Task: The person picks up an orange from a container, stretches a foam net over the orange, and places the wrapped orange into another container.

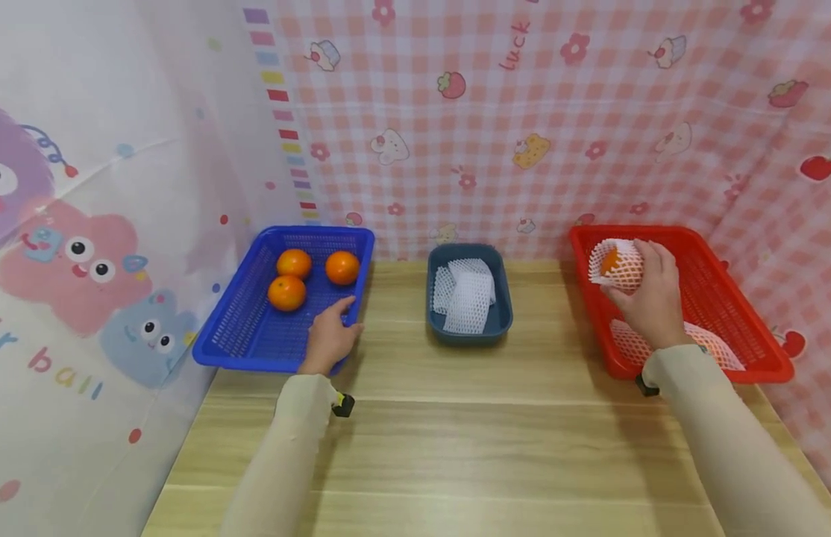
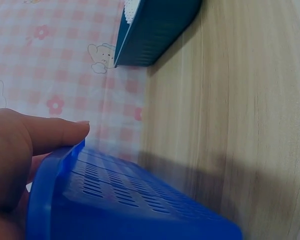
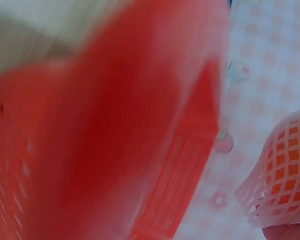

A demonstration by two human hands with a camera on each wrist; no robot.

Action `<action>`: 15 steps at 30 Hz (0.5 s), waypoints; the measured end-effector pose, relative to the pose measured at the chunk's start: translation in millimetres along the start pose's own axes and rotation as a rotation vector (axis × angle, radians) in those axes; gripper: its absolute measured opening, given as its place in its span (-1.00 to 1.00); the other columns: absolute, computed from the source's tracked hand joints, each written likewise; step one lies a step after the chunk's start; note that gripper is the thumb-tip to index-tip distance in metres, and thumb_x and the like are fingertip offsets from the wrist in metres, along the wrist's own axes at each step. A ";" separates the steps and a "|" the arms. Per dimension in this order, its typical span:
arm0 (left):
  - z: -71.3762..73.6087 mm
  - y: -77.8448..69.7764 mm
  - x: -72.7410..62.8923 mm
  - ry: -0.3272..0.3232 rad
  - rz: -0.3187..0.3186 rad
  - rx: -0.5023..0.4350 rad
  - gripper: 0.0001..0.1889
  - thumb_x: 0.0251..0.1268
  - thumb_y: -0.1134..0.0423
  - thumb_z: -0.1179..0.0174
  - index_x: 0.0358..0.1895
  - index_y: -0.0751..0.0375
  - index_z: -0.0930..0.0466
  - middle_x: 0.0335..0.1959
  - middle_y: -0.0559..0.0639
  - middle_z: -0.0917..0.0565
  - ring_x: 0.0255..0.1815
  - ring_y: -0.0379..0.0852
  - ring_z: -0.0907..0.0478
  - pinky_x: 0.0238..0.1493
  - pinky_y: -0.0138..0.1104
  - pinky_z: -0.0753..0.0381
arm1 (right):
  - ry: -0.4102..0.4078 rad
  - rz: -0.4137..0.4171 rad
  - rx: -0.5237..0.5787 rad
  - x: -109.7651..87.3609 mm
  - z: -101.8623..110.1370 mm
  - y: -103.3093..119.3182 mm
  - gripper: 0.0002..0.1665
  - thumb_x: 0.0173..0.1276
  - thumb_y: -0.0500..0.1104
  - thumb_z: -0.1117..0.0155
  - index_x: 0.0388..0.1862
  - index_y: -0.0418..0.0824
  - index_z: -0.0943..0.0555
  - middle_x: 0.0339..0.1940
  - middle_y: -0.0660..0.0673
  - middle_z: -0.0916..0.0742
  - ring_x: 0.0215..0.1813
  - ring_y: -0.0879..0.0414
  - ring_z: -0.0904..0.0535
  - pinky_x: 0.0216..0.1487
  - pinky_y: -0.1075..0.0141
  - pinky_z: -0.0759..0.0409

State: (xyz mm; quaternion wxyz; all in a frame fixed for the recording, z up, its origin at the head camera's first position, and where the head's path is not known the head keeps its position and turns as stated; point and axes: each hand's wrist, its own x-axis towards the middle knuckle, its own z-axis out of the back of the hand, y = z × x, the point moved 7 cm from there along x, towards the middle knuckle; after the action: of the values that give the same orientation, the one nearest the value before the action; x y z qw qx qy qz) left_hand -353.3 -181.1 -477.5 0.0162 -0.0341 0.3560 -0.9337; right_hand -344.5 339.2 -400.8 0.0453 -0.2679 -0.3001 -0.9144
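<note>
My left hand (image 1: 330, 337) is at the right rim of a blue basket (image 1: 254, 350), its thumb (image 2: 60, 132) extended across the rim and the fingers on the inner side. Three oranges (image 1: 286, 293) lie in that basket, beyond the fingertips. My right hand (image 1: 657, 298) grips an orange in a white foam net (image 1: 618, 267) above the left side of a red basket (image 1: 731, 298). The orange shows through the mesh in the right wrist view. Below the right hand, more netted fruit (image 1: 714, 347) lies in the red basket, partly hidden by the wrist.
Between the two baskets stands a small dark teal bin (image 1: 469, 339) with several white foam nets (image 1: 471, 298) inside. All three containers stand on a wooden table (image 1: 483, 447). A pink checked cloth (image 1: 483, 112) hangs behind, and a white printed cloth (image 1: 160, 224) at the left.
</note>
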 end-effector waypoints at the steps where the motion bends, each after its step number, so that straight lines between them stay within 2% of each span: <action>1: -0.5 0.4 0.1 -0.002 0.000 -0.003 -0.40 0.25 0.25 -0.29 0.38 0.10 -0.40 0.22 0.21 -0.54 0.20 0.19 -0.44 0.26 0.10 -0.25 | 0.000 -0.006 -0.007 2.3 1.2 -4.5 0.05 0.04 -0.30 -0.54 0.46 -0.23 -0.18 0.34 -0.36 -0.28 0.32 -0.31 -0.17 0.35 -0.16 -0.18; 6: -1.6 0.8 -0.7 -0.011 -0.005 -0.012 -0.40 0.23 0.27 -0.30 0.37 0.13 -0.41 0.20 0.22 -0.55 0.17 0.20 -0.46 0.24 0.09 -0.26 | 0.087 -0.079 -0.053 12.3 2.8 -30.3 0.05 0.11 -0.23 -0.51 0.49 -0.25 -0.12 0.35 -0.41 -0.25 0.29 -0.38 -0.15 0.29 -0.26 -0.18; 11: -1.4 -0.8 -2.3 -0.015 -0.006 -0.015 -0.41 0.23 0.28 -0.30 0.36 0.15 -0.41 0.19 0.23 -0.55 0.17 0.19 -0.47 0.24 0.09 -0.28 | 0.245 -0.135 -0.096 15.9 0.1 -49.4 0.02 0.16 -0.18 -0.47 0.47 -0.36 -0.10 0.29 -0.54 -0.23 0.22 -0.48 -0.15 0.17 -0.37 -0.20; 15: 0.3 -3.4 -2.6 -0.017 -0.017 -0.014 -0.41 0.22 0.29 -0.30 0.36 0.16 -0.42 0.17 0.24 -0.56 0.17 0.21 -0.47 0.23 0.10 -0.29 | 0.355 -0.163 -0.134 19.7 1.4 -58.2 0.10 0.19 -0.03 -0.46 0.50 -0.35 -0.03 0.33 -0.56 -0.18 0.24 -0.51 -0.11 0.14 -0.42 -0.19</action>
State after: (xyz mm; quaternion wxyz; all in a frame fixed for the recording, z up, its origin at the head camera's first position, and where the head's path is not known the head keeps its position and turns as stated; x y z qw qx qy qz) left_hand -350.7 -178.7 -475.1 0.0111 -0.0450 0.3623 -0.9309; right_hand -374.9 389.0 -420.2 0.0056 -0.0797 -0.2467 -0.9658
